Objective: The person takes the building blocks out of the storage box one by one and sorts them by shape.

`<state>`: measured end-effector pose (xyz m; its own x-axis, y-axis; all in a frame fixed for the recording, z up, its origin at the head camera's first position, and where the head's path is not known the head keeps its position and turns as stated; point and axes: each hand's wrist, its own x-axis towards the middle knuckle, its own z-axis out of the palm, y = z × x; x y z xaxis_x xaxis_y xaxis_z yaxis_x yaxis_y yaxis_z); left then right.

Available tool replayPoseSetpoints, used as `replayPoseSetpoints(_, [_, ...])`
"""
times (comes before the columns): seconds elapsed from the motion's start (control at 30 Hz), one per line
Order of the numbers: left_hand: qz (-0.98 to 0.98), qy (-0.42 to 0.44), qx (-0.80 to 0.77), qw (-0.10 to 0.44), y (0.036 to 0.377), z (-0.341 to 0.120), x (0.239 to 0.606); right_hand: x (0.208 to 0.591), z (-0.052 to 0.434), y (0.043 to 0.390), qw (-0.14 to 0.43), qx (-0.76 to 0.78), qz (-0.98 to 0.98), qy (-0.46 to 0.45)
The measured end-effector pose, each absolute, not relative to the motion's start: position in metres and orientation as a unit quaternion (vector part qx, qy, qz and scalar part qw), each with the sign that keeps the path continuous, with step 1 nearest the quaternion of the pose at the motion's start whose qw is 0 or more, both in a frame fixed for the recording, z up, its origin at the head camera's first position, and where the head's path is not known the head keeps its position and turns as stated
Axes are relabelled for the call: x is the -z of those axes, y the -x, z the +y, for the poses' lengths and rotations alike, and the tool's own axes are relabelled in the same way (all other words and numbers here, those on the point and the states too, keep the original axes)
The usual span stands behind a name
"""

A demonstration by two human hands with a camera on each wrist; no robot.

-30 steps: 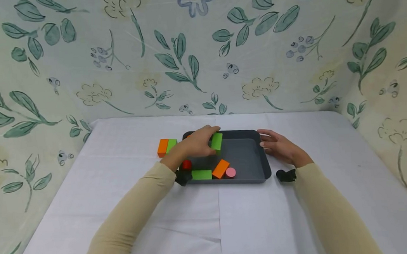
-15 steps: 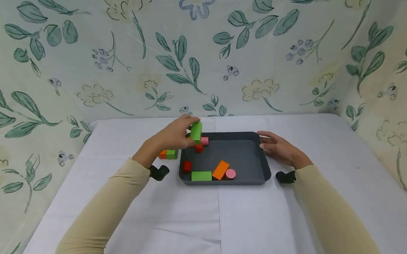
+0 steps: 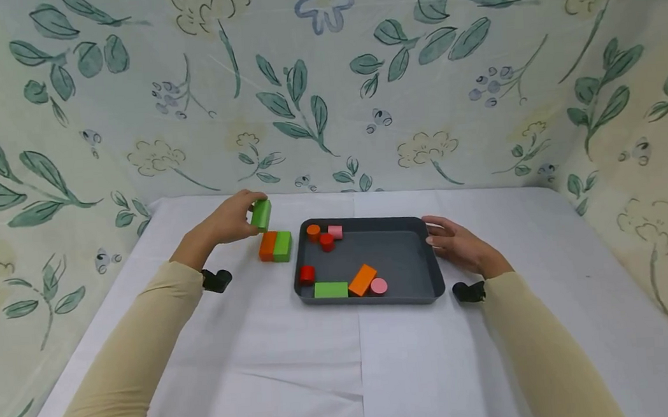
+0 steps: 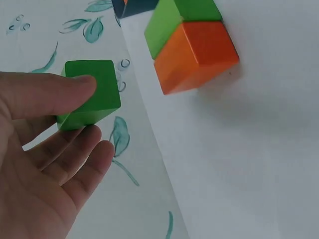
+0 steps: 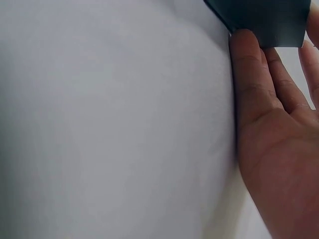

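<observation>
My left hand (image 3: 228, 221) pinches a green block (image 3: 261, 214) between thumb and fingers, lifted above the white table just behind an orange block (image 3: 268, 246) and a green block (image 3: 282, 246) that lie side by side left of the tray. The left wrist view shows the held green block (image 4: 90, 93) under my thumb, with the orange block (image 4: 197, 55) and its green neighbour (image 4: 169, 17) on the cloth. My right hand (image 3: 456, 242) rests with straight fingers against the right wall of the dark grey tray (image 3: 432, 263); its fingertips (image 5: 246, 47) touch the tray's corner (image 5: 264, 20).
Inside the tray lie an orange cylinder (image 3: 313, 232), two red cylinders (image 3: 327, 241) (image 3: 306, 274), a pink block (image 3: 335, 232), a green block (image 3: 331, 290), an orange block (image 3: 362, 279) and a pink cylinder (image 3: 379, 285). Flowered cloth walls enclose the white table (image 3: 343, 361).
My left hand has lifted the green block out of the tray and carried it left, over the tray's rim to above the two blocks on the table. The right hand has stayed put.
</observation>
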<state>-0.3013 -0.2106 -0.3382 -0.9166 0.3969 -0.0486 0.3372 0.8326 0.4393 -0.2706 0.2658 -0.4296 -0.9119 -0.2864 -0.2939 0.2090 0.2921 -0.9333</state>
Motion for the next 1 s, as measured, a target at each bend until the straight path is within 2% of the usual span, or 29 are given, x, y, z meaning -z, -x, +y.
replayPoseSetpoints(0.6, [0.959,-0.165,-0.214,0.084,0.304,-0.246,0.348,0.432,0.266,0.27,0.209,0.592,0.778,0.02])
replayPoseSetpoints(1.0, [0.96,-0.161,-0.193,0.122,0.299,-0.251,0.367,0.432,0.265,0.271,0.204,0.593,0.779,0.023])
